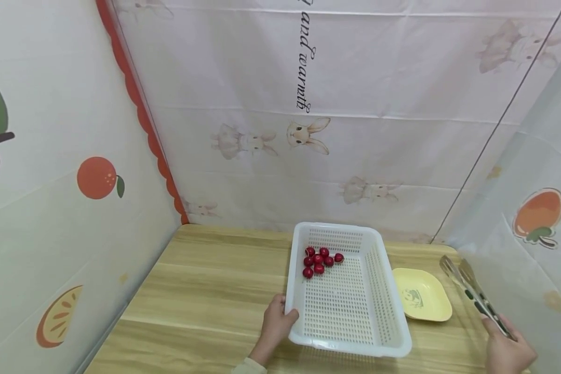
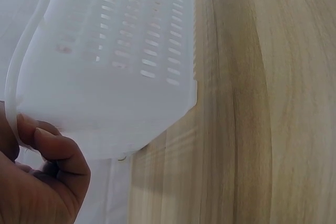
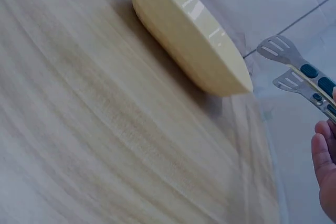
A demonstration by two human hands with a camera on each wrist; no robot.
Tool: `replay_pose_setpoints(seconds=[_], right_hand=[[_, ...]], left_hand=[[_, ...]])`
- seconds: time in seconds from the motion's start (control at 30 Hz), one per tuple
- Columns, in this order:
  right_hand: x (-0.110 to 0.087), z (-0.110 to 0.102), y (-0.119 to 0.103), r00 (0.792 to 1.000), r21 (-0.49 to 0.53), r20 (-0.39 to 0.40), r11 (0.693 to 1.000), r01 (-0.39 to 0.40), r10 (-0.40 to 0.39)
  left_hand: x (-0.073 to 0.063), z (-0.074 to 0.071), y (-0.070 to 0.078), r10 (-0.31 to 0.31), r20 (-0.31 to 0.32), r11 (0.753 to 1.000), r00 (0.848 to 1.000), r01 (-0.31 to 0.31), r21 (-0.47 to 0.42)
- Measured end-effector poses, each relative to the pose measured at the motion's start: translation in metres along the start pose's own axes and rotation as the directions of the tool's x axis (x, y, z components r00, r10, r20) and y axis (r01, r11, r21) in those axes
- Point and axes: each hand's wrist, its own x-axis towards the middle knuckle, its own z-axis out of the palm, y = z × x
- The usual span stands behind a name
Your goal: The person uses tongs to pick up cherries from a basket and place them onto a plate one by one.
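At the near left corner of a white perforated plastic basket (image 1: 338, 306), my left hand (image 1: 277, 320) grips the rim, thumb on top and fingers curled beneath. Several small, round, shiny red fruits like cherries (image 1: 318, 259) lie grouped in the basket's far left part. On the right, my right hand (image 1: 509, 347) holds metal tongs (image 1: 479, 297) with dark green grip patches, near the handle end. The slotted heads of the tongs (image 3: 283, 51) stand apart with nothing between them and point away from me. In the right wrist view only part of the hand (image 3: 326, 166) shows.
A yellow square dish (image 1: 432, 296) with a panda print stands between the basket and the tongs. The wooden table (image 1: 205, 291) reaches to a cloth-covered back wall (image 1: 243, 182). Printed cloth also covers the left side (image 1: 28, 234) and the right side (image 1: 509, 223).
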Motion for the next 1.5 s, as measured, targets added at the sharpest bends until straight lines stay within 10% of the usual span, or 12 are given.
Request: replay_pose_setpoints(seconds=[0.37,0.97,1.5], right_hand=[[-0.022,0.016,-0.02,0.998,0.069,0.059,0.998,-0.01,0.006],[-0.039,0.04,-0.051,0.944,0.162,0.237,0.948,-0.274,0.232],[-0.053,0.068,-0.07,0.935,0.1,0.296,0.968,-0.232,0.194]], left_hand=[[0.0,0.0,0.0,-0.024,-0.021,1.0,0.999,0.024,-0.005],[0.0,0.002,-0.002,-0.023,-0.024,1.0,0.999,0.023,0.007],[0.002,0.002,0.0,-0.034,-0.001,0.999,0.999,0.034,0.02]])
